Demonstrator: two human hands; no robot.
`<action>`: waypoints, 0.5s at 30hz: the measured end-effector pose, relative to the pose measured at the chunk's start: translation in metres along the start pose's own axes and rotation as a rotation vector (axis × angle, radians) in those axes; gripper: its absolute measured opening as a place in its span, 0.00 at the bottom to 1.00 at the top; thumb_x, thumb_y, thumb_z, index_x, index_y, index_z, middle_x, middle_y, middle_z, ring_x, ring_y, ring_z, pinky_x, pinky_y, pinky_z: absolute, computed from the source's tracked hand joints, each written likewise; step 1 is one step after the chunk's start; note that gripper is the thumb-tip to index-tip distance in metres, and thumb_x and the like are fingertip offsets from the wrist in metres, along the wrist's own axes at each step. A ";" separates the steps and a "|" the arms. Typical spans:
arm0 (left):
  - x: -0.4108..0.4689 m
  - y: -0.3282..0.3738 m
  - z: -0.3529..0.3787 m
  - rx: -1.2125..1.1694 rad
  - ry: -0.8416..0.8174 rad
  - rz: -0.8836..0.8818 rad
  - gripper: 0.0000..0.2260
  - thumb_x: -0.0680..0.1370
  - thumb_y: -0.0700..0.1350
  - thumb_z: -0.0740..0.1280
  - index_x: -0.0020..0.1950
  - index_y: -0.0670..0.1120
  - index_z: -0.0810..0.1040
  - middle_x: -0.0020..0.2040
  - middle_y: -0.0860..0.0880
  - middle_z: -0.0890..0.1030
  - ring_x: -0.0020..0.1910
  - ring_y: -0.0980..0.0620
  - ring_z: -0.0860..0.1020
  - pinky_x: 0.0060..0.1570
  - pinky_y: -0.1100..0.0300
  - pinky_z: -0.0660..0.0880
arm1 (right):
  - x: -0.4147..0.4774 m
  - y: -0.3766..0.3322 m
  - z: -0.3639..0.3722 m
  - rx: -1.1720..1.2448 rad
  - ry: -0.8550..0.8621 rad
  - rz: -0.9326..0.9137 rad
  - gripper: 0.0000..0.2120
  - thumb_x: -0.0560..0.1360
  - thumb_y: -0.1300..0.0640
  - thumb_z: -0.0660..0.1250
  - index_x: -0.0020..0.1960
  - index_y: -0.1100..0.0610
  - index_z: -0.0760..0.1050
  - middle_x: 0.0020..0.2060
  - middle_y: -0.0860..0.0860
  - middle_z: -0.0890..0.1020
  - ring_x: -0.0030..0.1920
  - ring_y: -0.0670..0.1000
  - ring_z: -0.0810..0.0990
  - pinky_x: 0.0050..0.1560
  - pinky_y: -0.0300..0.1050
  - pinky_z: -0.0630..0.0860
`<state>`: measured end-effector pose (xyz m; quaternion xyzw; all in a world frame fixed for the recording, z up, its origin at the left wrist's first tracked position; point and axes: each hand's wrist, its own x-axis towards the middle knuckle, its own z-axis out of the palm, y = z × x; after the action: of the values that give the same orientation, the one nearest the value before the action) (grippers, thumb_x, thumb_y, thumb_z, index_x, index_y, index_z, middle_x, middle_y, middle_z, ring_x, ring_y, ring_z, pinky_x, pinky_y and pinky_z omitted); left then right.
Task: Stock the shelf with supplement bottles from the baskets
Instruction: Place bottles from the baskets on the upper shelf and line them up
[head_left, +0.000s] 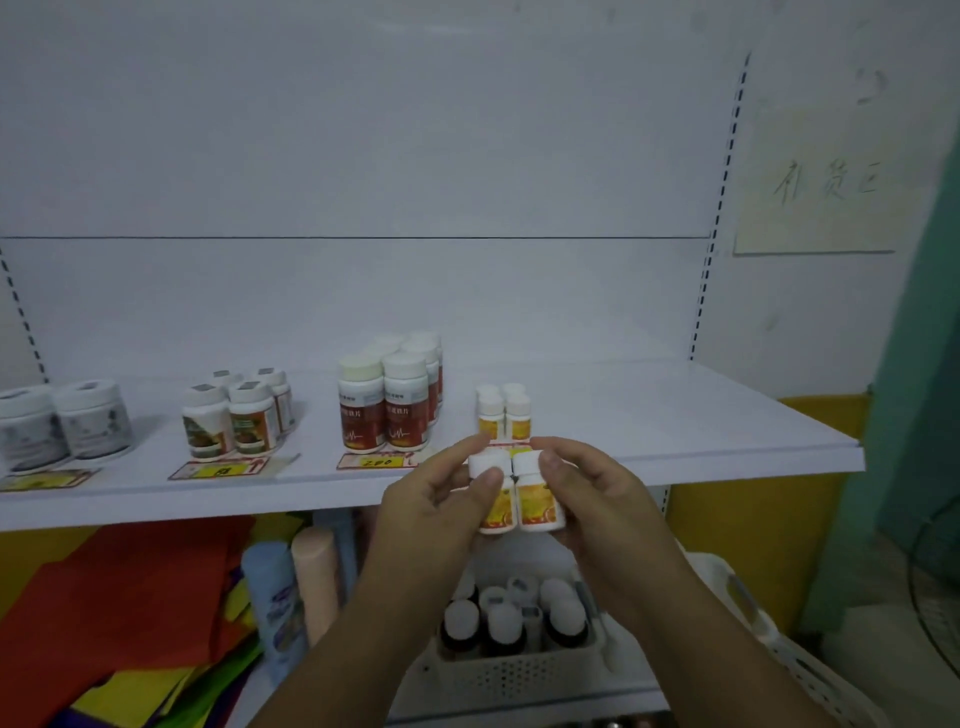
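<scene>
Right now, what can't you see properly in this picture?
Head view:
Two small white-capped orange-label bottles: print blurred, sides covered by left hand and right hand.
Dark white-capped bottles in white perforated plastic basket: labels hidden by its wall.
Grey-label white jars: leftmost cut off by frame edge.

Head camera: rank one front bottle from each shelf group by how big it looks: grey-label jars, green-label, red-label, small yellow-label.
1. Too close to rank: red-label bottle is taller, grey-label jar is wider.
2. Next: green-label bottle.
3. Smallest: yellow-label bottle.
</scene>
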<state>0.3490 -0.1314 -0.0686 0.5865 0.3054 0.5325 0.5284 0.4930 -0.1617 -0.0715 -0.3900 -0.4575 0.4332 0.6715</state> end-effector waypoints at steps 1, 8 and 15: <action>0.006 -0.003 -0.002 -0.007 0.008 -0.014 0.13 0.74 0.38 0.68 0.47 0.57 0.82 0.42 0.53 0.86 0.43 0.54 0.84 0.46 0.53 0.82 | 0.005 0.003 -0.001 -0.004 0.008 -0.001 0.15 0.69 0.53 0.67 0.53 0.56 0.80 0.47 0.54 0.86 0.48 0.54 0.85 0.43 0.44 0.81; 0.065 -0.007 -0.003 0.115 0.021 0.046 0.12 0.72 0.35 0.70 0.49 0.51 0.81 0.39 0.55 0.86 0.42 0.58 0.84 0.37 0.67 0.79 | 0.069 0.009 -0.015 0.003 0.037 -0.003 0.08 0.75 0.58 0.63 0.51 0.56 0.80 0.43 0.53 0.86 0.42 0.51 0.85 0.38 0.42 0.80; 0.157 -0.003 0.023 0.337 0.156 0.206 0.10 0.72 0.41 0.71 0.45 0.56 0.79 0.42 0.56 0.82 0.38 0.69 0.79 0.34 0.77 0.74 | 0.163 -0.001 -0.048 -0.050 0.101 -0.090 0.06 0.76 0.58 0.64 0.49 0.51 0.79 0.46 0.49 0.85 0.47 0.50 0.84 0.41 0.39 0.81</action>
<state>0.4101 0.0076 -0.0216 0.6518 0.3688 0.5686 0.3404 0.5726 -0.0151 -0.0391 -0.4069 -0.4508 0.3709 0.7026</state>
